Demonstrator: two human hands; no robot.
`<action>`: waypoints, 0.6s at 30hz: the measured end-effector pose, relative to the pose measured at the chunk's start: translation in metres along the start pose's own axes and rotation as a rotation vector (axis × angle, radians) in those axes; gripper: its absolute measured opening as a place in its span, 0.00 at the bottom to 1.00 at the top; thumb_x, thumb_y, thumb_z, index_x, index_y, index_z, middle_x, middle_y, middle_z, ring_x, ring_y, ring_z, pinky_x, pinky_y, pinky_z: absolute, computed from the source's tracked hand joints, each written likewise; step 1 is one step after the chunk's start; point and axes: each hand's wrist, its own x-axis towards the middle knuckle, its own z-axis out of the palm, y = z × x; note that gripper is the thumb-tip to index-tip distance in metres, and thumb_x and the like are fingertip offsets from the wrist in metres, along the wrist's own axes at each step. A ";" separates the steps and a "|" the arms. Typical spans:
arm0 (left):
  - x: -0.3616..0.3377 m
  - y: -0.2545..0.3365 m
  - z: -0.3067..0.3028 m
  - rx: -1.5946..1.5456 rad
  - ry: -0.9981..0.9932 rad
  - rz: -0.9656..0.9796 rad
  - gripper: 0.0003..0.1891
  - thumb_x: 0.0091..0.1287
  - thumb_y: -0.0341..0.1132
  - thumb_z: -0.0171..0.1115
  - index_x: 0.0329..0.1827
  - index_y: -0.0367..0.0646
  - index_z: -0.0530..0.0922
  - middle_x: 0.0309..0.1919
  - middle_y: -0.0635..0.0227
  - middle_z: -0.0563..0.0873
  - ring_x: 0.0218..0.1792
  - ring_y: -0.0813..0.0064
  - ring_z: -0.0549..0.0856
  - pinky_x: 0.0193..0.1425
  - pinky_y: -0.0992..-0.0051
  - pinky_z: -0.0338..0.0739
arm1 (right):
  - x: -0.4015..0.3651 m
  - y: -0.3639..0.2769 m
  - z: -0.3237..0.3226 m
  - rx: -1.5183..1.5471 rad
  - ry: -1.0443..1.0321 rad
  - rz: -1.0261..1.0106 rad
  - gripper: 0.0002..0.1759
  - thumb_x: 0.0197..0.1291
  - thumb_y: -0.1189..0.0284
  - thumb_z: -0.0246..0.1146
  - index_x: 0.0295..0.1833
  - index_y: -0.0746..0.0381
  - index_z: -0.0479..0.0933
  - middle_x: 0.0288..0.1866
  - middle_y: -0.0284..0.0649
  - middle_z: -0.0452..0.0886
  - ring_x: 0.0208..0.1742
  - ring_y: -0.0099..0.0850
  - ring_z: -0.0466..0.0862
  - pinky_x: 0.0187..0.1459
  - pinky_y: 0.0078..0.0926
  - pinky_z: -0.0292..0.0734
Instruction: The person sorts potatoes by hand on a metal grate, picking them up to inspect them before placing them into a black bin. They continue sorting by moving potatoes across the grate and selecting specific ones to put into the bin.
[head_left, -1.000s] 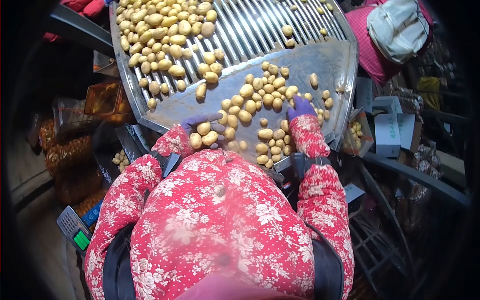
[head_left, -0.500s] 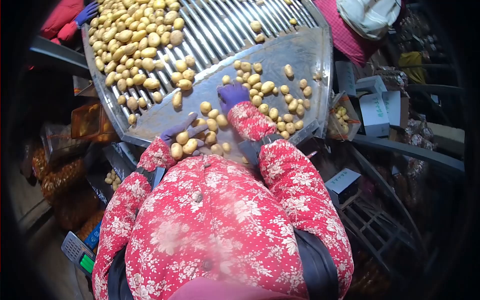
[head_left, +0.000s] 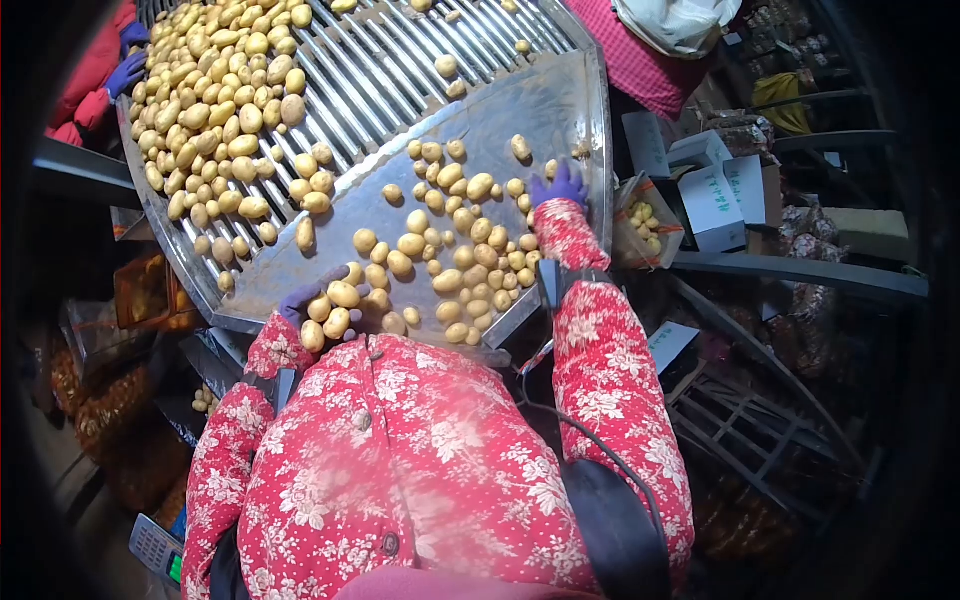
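Note:
My left hand (head_left: 298, 300), in a purple glove, is at the near left edge of the metal tray (head_left: 350, 215). Several potatoes (head_left: 342, 294) rest in its curled fingers, which are partly hidden beneath them. My right hand (head_left: 562, 188), also gloved in purple, has its fingers spread at the tray's right side. A small potato (head_left: 552, 168) lies by its fingertips, and another potato (head_left: 525, 203) is just left of the hand. Between my hands, loose potatoes (head_left: 463, 257) are scattered across the sheet metal.
A large heap of potatoes (head_left: 215, 110) sits on the metal rollers (head_left: 350, 90) beyond the tray. A co-worker's gloved hand (head_left: 127, 73) is at the far left. A potato-filled container (head_left: 645, 222) and white boxes (head_left: 715, 200) stand right of the tray.
My right hand has moved right from among the potatoes to the tray's side. More potatoes lie in the near middle. My left hand still holds potatoes; the whole view has shifted.

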 end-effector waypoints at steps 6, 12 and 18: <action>0.000 0.006 0.012 -0.097 -0.129 -0.052 0.30 0.72 0.47 0.53 0.76 0.52 0.63 0.65 0.56 0.76 0.53 0.57 0.82 0.49 0.55 0.81 | 0.007 -0.008 -0.006 0.169 -0.581 0.125 0.43 0.58 0.38 0.57 0.76 0.45 0.61 0.76 0.52 0.60 0.76 0.53 0.61 0.74 0.52 0.55; 0.001 0.009 0.016 -0.104 -0.029 -0.113 0.33 0.71 0.49 0.52 0.79 0.56 0.57 0.69 0.54 0.72 0.53 0.57 0.82 0.51 0.52 0.79 | 0.056 0.024 0.008 0.208 -0.349 -0.011 0.34 0.57 0.51 0.62 0.69 0.52 0.70 0.62 0.57 0.74 0.63 0.54 0.74 0.64 0.48 0.69; -0.006 0.019 0.033 0.016 -0.084 0.025 0.24 0.76 0.28 0.48 0.75 0.39 0.63 0.61 0.56 0.78 0.55 0.64 0.82 0.61 0.67 0.78 | 0.141 0.041 0.041 -0.004 -0.207 0.231 0.31 0.57 0.50 0.64 0.63 0.54 0.75 0.60 0.54 0.77 0.64 0.52 0.75 0.63 0.45 0.71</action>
